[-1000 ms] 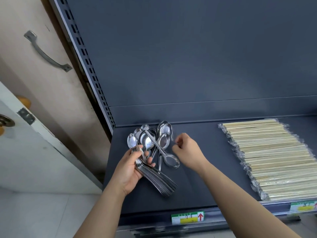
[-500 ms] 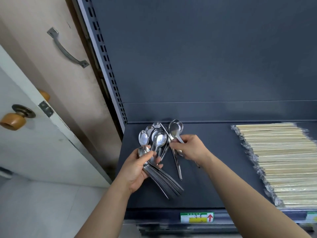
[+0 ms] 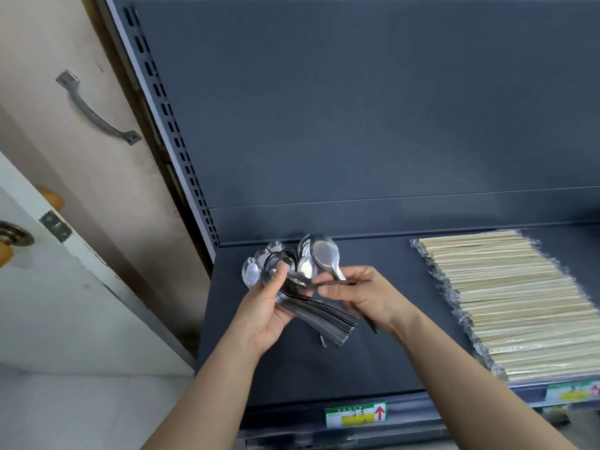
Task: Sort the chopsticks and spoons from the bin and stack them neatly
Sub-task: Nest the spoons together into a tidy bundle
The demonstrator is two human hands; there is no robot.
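Now the left hand (image 3: 268,308) grips the spoon stack (image 3: 324,319), well left of the chopsticks (image 3: 506,303); the right hand (image 3: 367,297) pinches one spoon (image 3: 324,256) there too. Pushed in crooked, it may spill the fanned stack.

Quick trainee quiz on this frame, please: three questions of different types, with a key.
1. True or false: the left hand grips a bundle of spoons.
2. Multiple choice: the wrapped chopsticks lie
A) to the left of both hands
B) on the shelf, to the right of both hands
C) in the right hand
3. Short answer: what does the right hand pinch?

Key: 1 true. 2 B. 3 a single spoon, held by its handle with its bowl above the bundle.
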